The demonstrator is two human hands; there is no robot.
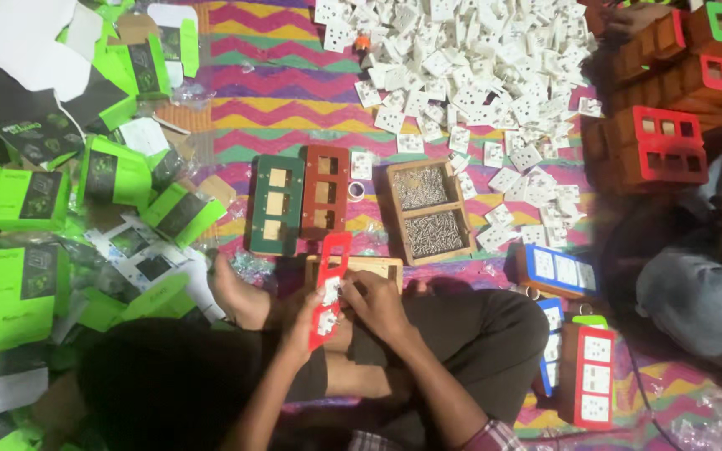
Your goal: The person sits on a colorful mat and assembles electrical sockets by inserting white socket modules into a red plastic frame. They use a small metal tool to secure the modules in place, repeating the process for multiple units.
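Red faceplate [328, 288], a long flat plastic frame with three cut-outs, stands upright between both hands above the person's crossed legs on the zigzag mat [277, 100]. Judging by the white sockets already seated in its lower windows, fitting is under way; the next move likely needs a firm, square press. The left hand [304, 324] pinches its lower edge; the right hand [375, 302] has its grip pressed on a small white socket [331, 290].

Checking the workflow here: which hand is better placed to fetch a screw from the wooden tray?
Probably the right hand. The wooden tray of screws lies just ahead of it, slightly to its side, and its fingers only rest on the red frame. The left hand grips that frame.
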